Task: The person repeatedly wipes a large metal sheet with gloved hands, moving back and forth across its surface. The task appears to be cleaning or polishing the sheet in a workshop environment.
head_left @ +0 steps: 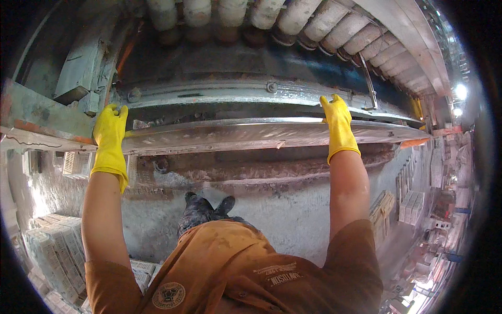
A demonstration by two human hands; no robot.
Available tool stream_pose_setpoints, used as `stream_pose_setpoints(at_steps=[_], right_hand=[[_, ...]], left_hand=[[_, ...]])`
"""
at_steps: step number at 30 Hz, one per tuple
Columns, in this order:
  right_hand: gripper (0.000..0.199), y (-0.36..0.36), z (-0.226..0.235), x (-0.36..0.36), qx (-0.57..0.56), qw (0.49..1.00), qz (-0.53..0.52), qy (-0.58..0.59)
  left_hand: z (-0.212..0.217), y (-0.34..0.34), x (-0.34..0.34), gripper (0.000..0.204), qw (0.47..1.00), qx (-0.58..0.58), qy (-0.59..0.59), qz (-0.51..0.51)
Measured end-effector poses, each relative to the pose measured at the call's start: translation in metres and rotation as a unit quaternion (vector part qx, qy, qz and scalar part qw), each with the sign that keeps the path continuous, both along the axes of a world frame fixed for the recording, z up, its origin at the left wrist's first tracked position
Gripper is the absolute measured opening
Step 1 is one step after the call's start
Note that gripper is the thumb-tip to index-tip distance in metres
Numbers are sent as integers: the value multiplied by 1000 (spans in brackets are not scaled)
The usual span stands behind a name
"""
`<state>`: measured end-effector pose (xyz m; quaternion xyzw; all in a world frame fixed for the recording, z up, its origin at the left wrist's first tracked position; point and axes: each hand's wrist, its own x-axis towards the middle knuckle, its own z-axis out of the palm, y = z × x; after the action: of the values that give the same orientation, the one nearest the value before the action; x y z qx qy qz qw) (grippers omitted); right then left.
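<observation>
"What are those gloves on, over there?"

"That long pale metal rail (225, 98), from where I stand. It runs across the machine, in front of the dark flat bed (209, 65) and beyond the front ledge (235, 136). The left hand (110, 124) is at its left end, the right hand (338, 112) well along towards the other."

"Is the rail gripped?"

"I can't tell. On the right, the thumb and forefinger stand a little apart at the rail's near edge. On the left, the fingers curl over and the thumb sits slightly off them. Whether either hand is clamped on metal or merely resting there, I can't make out."

"So what step is this?"

"Placing the hands, I'd judge: arms stretched forward, wide apart, one hand to each side of the rail."

"And the next move?"

"If the rail is to be handled, it calls for a sure hold on both sides and even effort, I'd think, so neither end skews. The right hand would want to mind that upright metal bracket (368, 81) just beyond it. The pale rollers (266, 13) are well clear."
</observation>
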<state>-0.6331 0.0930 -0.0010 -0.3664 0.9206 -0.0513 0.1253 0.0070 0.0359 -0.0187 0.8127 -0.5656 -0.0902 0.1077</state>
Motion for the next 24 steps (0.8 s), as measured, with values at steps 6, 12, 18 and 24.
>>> stream_pose_setpoints(at_steps=[6,12,18,24], right_hand=[[72,-1,-3,1,-1,1000,-3,16],[75,2,-8,-10,-17,1000,1,4],[73,2,4,6,-31,999,-15,-39],[71,0,13,16,-28,998,-10,-57]], left_hand=[[6,1,-3,56,1000,10,-12,-2],[17,4,-15,56,1000,7,14,7],[4,0,-2,58,1000,5,-14,-5],[7,3,-4,58,1000,4,-11,7]])
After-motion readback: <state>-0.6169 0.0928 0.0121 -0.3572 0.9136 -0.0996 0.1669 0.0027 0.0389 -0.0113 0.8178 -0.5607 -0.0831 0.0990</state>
